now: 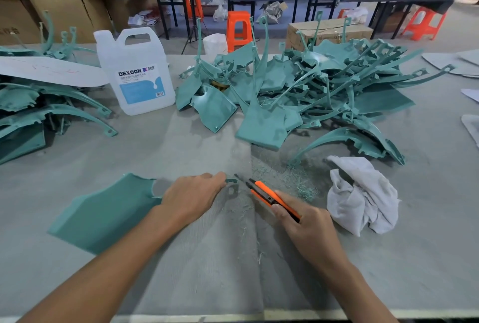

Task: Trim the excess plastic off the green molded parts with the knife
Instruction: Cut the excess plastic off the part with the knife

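A green molded part lies flat on the grey table in front of me. My left hand lies over its right end, and its fingertips pinch the narrow hooked end of the part. My right hand grips an orange and black utility knife. The blade tip points up and left, a short way from the hooked end. Thin green shavings lie scattered just beyond the knife.
A large heap of green parts fills the middle and right of the table. More green parts are stacked at the left. A white DEXCON jug stands between them. A crumpled white rag lies right of the knife.
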